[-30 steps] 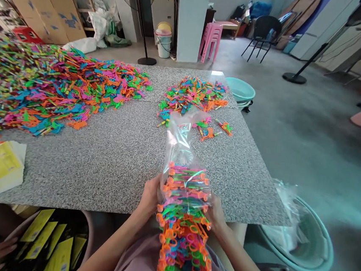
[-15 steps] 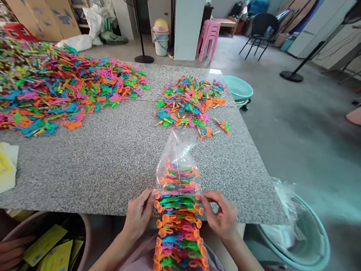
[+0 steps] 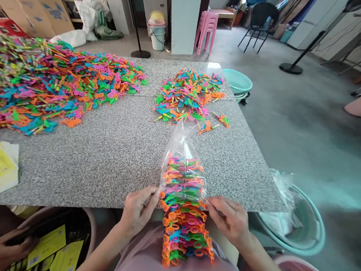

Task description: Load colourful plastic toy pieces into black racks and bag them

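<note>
Clear bag (image 3: 183, 143) lies over near edge of speckled table (image 3: 117, 159), covering only far part of stack of coloured plastic pieces (image 3: 187, 227); rest of stack juts from bag toward lap. Changed within last second: hands, formerly tucked against bag's sides, now out at mouth edges. Left hand (image 3: 140, 208), right hand (image 3: 230, 219): fingertips narrow, pinching bag's rim; bagging seemingly partway. Small pile (image 3: 187, 91) beyond bag.

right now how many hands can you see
3: the wearer's left hand and right hand, pinching opposite edges of the clear plastic bag, and another person's hand at lower left, beside yellow cards. That person's other hand may be hidden.
</note>
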`<state>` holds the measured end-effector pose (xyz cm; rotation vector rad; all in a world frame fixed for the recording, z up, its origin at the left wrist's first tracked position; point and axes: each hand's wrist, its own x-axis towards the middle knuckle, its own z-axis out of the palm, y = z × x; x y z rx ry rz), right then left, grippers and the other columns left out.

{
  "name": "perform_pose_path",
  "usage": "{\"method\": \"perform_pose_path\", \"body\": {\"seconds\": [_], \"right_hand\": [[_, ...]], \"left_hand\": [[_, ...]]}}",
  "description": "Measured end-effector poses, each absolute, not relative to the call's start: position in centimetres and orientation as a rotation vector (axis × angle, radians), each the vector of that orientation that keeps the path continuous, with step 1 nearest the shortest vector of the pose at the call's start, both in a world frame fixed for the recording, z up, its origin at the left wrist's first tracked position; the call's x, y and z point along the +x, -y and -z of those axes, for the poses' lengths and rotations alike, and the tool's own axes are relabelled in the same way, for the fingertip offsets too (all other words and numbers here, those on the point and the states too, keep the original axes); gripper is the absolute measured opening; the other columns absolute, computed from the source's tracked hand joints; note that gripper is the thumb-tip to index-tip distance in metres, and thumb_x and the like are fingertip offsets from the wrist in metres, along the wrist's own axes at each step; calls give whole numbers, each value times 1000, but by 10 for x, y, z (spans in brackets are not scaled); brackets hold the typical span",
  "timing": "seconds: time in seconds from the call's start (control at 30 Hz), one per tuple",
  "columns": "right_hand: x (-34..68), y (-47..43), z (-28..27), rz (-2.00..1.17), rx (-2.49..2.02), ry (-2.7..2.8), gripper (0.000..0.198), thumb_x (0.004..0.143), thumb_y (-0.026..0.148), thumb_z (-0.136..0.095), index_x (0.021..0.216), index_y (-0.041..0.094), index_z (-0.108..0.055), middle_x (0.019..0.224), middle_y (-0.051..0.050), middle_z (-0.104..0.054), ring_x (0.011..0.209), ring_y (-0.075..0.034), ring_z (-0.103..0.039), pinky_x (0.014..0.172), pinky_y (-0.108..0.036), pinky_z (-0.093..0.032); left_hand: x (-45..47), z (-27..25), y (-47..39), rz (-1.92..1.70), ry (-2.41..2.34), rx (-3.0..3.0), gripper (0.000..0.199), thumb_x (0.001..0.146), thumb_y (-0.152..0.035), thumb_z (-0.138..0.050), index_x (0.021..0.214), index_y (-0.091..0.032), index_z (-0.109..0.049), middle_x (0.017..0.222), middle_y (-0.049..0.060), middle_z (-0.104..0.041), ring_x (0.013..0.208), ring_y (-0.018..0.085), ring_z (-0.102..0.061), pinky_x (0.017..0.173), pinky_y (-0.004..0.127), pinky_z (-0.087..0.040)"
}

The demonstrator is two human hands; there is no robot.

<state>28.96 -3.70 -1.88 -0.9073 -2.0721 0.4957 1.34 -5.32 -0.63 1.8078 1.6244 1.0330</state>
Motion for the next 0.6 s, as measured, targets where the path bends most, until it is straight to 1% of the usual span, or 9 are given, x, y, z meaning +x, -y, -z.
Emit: {"method": "perform_pose_path", "body": {"seconds": [0.1, 0.17, 0.23, 0.3, 0.37, 0.4, 0.43, 0.5, 0.6], "right_hand": [[287, 37, 20, -510, -934, 2070, 16, 94, 15, -54, 98, 24, -65, 77, -1, -70, 64, -13, -66, 59, -23, -53], [286, 38, 22, -457, -930, 2068, 16, 94, 15, -54, 98, 24, -65, 77, -1, -70, 64, -13, -65, 60, -23, -53], [289, 40, 23, -360, -892, 2068, 18, 93, 14, -54, 101, 25, -65, 79, -2, -71, 66, -14, -67, 61, -24, -54], [295, 45, 22, -265, -840, 2096, 22, 92, 13, -54, 107, 25, -65, 81, -3, -72, 69, -16, -69, 62, -26, -55], [302, 54, 17, -218, -791, 2154, 23, 93, 13, -53, 111, 25, -64, 80, -3, -72, 70, -16, -69, 64, -26, -55], [305, 59, 14, -224, -774, 2188, 22, 94, 14, -52, 110, 24, -64, 78, -3, -71, 70, -16, -68, 63, -26, -54], [308, 65, 10, -245, -763, 2222, 20, 95, 14, -51, 108, 22, -64, 77, -3, -70, 68, -16, -67, 63, -26, -53], [313, 76, 5, -328, -759, 2288, 16, 97, 17, -48, 100, 21, -63, 72, -3, -67, 63, -15, -63, 58, -25, -49], [317, 88, 0, -470, -796, 2319, 20, 99, 19, -44, 87, 21, -61, 67, -1, -61, 58, -14, -55, 55, -25, -43]], "left_hand": [[11, -1, 42, -945, -1605, 1863, 46, 94, -44, -46, 57, -20, -61, 44, -4, -48, 38, 8, -43, 40, 17, -34], [12, -1, 42, -921, -1626, 1895, 48, 95, -43, -47, 55, -20, -59, 44, -4, -50, 39, 8, -46, 40, 17, -36], [13, 5, 50, -986, -1660, 1978, 36, 96, -36, -50, 69, -20, -68, 55, -1, -63, 47, 10, -58, 47, 17, -45], [13, 15, 63, -1150, -1619, 2213, 20, 95, -23, -53, 97, -20, -73, 78, 3, -76, 66, 15, -71, 62, 20, -56], [11, 24, 77, -1286, -1451, 2515, 32, 92, -10, -54, 120, -20, -66, 97, 6, -78, 83, 18, -75, 77, 25, -60], [10, 26, 84, -1299, -1355, 2626, 39, 91, -7, -55, 126, -19, -62, 101, 7, -77, 86, 18, -75, 81, 26, -60], [10, 28, 89, -1276, -1286, 2686, 42, 90, -5, -55, 130, -19, -59, 102, 7, -77, 87, 18, -75, 83, 27, -60], [11, 29, 96, -1238, -1215, 2714, 40, 90, -7, -57, 128, -19, -60, 95, 5, -78, 80, 17, -76, 80, 25, -61], [18, 24, 97, -1287, -1219, 2676, 25, 91, -14, -59, 112, -25, -66, 79, -2, -78, 65, 14, -74, 70, 20, -61]]}}
